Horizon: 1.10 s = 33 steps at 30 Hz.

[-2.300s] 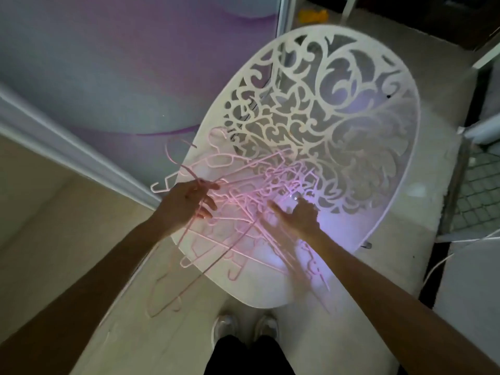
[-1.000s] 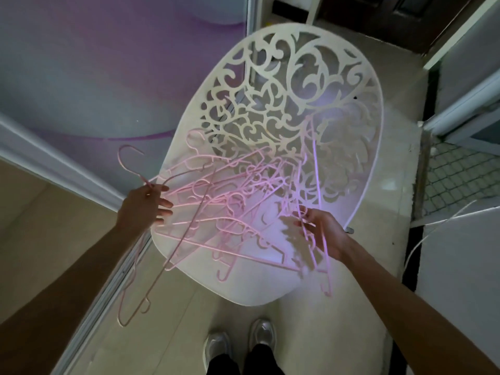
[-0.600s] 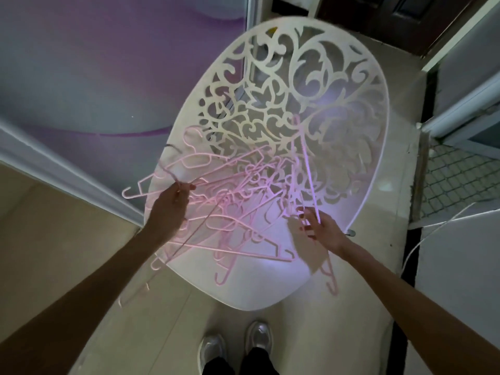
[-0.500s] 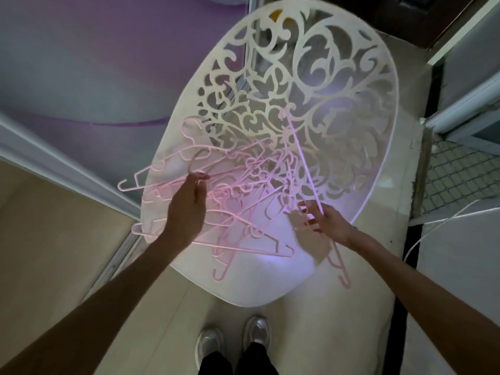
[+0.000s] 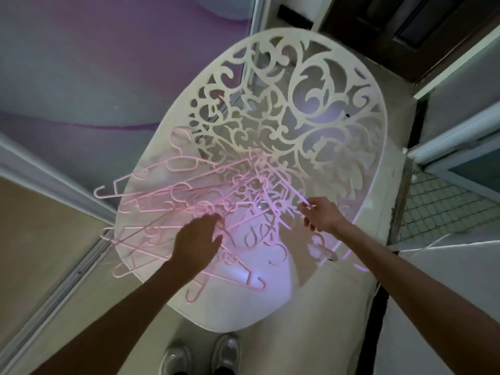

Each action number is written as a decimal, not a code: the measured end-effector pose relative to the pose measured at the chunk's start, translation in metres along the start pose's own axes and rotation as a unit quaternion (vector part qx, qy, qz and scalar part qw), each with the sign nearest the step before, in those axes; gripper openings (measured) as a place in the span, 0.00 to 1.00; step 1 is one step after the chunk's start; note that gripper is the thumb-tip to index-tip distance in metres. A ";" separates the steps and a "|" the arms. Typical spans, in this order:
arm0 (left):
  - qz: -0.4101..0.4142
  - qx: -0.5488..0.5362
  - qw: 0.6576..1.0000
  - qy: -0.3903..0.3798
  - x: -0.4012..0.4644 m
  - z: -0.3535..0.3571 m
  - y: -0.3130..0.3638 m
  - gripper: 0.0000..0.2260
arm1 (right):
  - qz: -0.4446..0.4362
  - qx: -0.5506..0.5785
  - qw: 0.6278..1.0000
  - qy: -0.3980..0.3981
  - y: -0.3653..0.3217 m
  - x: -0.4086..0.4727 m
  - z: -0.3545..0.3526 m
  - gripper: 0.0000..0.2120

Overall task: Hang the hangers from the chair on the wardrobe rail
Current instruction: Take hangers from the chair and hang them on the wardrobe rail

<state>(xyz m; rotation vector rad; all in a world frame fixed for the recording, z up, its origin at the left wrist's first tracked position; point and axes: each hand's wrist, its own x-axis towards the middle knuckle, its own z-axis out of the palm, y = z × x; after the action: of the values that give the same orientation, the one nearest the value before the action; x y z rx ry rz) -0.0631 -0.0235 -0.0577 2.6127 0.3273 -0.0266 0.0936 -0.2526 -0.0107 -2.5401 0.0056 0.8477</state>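
Right hand (image 5: 320, 215) pinches hanger (image 5: 281, 182); left hand (image 5: 196, 243) atop hanger pile (image 5: 189, 201).

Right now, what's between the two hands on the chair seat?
Head view: tangled pink hangers fill the stretch between left hand and right hand, lying on the white chair. No bare gap.

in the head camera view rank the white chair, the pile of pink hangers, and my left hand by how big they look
1. White chair, by far the largest.
2. Pile of pink hangers, spread across the seat.
3. Left hand, smallest, though it is nearer the camera than the pile.
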 end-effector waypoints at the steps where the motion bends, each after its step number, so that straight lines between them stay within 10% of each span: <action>1: -0.005 -0.018 0.998 -0.061 -0.006 0.013 -0.002 0.12 | -0.024 -0.063 0.998 0.019 -0.001 0.002 0.001 0.14; 4: -0.041 -0.074 0.980 -0.178 -0.012 0.044 -0.011 0.16 | -0.078 -0.188 0.978 0.050 -0.004 0.002 0.003 0.19; 13: -0.061 -0.066 0.979 -0.182 0.011 0.061 -0.014 0.13 | -0.174 -0.339 0.924 -0.011 -0.056 0.032 -0.025 0.17; 33: -0.133 -0.162 0.970 -0.124 -0.005 0.071 -0.010 0.12 | -0.143 -0.302 0.942 0.027 -0.026 -0.030 0.003 0.18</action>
<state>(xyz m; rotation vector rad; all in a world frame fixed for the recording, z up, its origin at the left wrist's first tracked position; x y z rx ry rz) -0.0679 -0.0505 -0.1242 2.1961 0.5405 -0.3586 0.0710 -0.2325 0.0153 -3.0123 -0.6903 0.7413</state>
